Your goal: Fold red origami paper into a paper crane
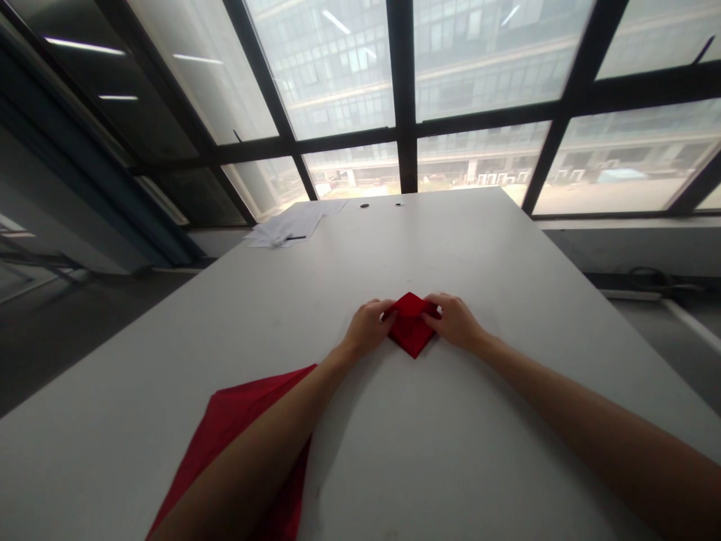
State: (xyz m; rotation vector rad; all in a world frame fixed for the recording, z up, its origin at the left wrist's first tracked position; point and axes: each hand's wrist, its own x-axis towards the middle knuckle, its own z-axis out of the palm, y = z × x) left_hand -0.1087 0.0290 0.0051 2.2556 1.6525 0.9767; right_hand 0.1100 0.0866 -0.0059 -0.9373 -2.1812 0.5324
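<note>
A small folded red cloth (pixel 411 324) lies on the white table (pixel 451 248), out at arm's reach in the middle. My left hand (pixel 369 326) grips its left edge and my right hand (pixel 454 319) grips its right edge, fingers curled onto the fabric. A larger red cloth (pixel 236 428) lies flat near the table's front, partly hidden under my left forearm.
A loose stack of white papers (pixel 290 224) with a dark pen sits at the table's far left corner. Two small dark holes (pixel 381 204) mark the far edge. Large dark-framed windows rise behind the table. Floor drops away on both sides.
</note>
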